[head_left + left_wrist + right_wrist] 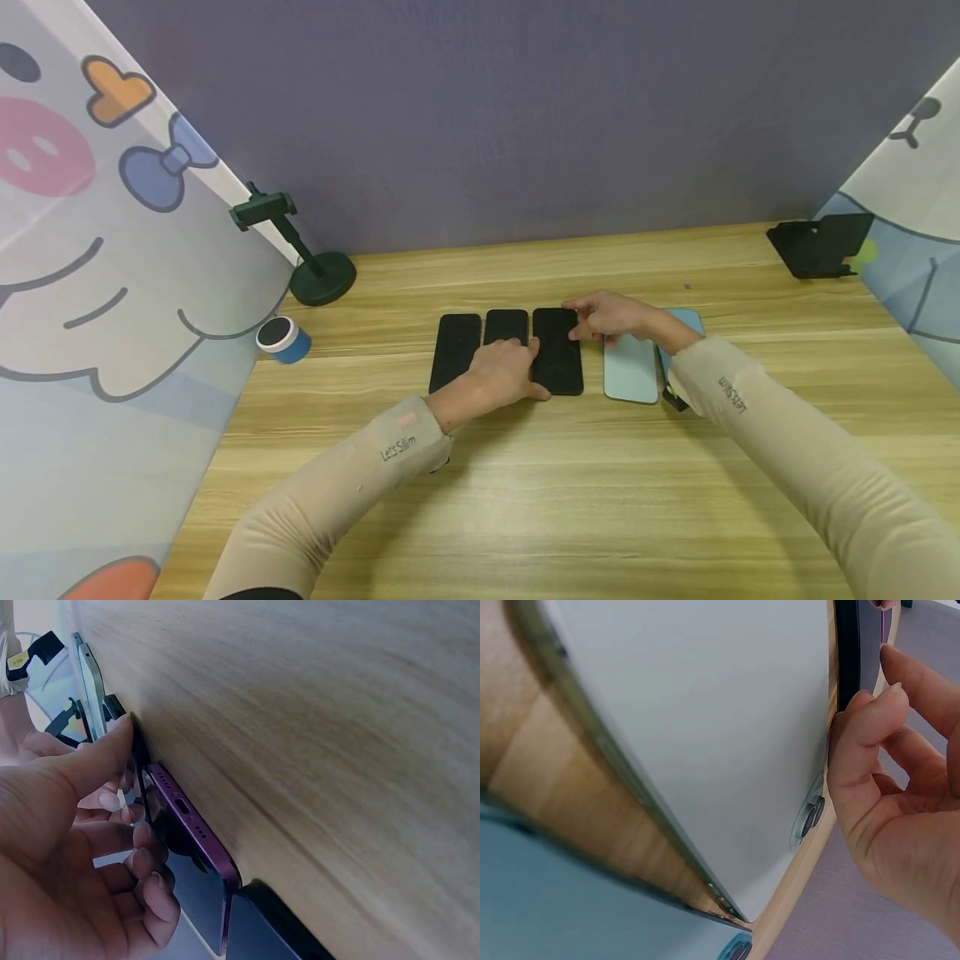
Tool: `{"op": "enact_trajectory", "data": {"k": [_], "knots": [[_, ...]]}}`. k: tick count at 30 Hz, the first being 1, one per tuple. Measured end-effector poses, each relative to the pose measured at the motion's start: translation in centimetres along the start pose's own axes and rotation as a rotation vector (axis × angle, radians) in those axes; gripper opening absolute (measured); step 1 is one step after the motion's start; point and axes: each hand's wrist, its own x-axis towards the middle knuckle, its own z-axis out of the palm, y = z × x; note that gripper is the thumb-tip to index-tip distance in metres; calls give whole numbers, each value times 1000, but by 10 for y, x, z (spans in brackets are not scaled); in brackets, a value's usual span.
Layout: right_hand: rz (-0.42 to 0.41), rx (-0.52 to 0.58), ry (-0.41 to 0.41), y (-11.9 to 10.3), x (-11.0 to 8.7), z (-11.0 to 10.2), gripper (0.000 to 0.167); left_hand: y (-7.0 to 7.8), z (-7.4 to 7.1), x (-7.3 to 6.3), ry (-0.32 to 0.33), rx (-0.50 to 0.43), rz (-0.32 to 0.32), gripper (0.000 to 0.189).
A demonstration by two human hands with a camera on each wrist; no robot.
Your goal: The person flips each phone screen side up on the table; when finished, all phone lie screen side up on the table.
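Three smartphones lie dark screen up in a row: one at the left (pixel 453 350), a middle one (pixel 506 323) with a purple edge (pixel 199 825), and a black one (pixel 558 358) at the right. My left hand (pixel 495 371) holds the black smartphone's lower left corner, thumb at its bottom edge; its other fingers curl over the middle smartphone. My right hand (pixel 618 315) pinches the black smartphone's upper right corner between thumb and forefinger. Beneath that hand lies a pale green smartphone (pixel 630 375), back up. Beside it, a blue smartphone (pixel 686 317) is partly hidden by my right wrist.
A dark green stand (pixel 322 279) with a round base rises at the back left. In front of it sits a blue and white round tub (pixel 285 340). A black folding holder (pixel 821 246) stands at the back right, and a grey partition (pixel 480 125) borders the wooden table (pixel 480 517).
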Motion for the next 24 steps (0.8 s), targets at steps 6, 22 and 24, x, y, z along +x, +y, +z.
{"op": "enact_trajectory", "data": {"k": [6,22,24], "knots": [[-4,-3,15,0,-5,-1,73,3,-3,0,-5,-20,3,94],[40,-33,112,32,-66,-34,78,38,-3,18,119,24,288,82],[61,-49,121,37,-70,-35,78,45,-1,20,128,60,302,82]]}}
